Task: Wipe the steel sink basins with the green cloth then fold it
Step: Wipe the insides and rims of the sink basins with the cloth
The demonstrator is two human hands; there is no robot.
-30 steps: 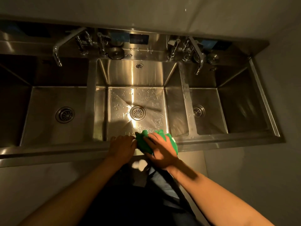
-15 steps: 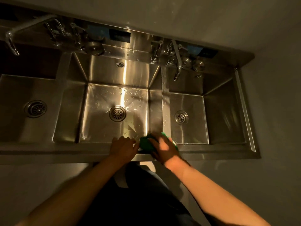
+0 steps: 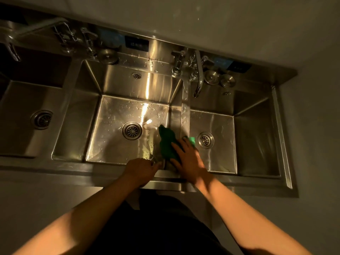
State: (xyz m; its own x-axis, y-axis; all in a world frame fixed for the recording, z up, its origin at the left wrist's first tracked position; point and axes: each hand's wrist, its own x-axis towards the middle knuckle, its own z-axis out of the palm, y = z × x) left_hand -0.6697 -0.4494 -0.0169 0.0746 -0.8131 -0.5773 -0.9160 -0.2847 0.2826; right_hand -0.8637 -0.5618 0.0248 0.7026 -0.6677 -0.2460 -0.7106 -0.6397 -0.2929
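Observation:
A steel sink unit with three basins runs across the view. The middle basin (image 3: pixel 117 118) is wet with droplets around its drain (image 3: pixel 132 130). The green cloth (image 3: pixel 167 142) is draped over the divider between the middle basin and the right basin (image 3: pixel 219 126). My right hand (image 3: pixel 187 159) presses on the cloth from the near side, fingers spread over it. My left hand (image 3: pixel 141 168) rests on the front rim (image 3: pixel 73 167) of the sink, fingers curled over the edge, holding no cloth.
A left basin (image 3: pixel 24 107) with its own drain lies at the far left. Faucets (image 3: pixel 199 74) and valve handles line the back ledge, with round steel plugs (image 3: pixel 220 79) beside them. A grey wall rises behind and to the right.
My right hand has pushed the cloth away from the front rim and up onto the divider, where it has spread out. The left hand stays on the rim. My head has moved closer.

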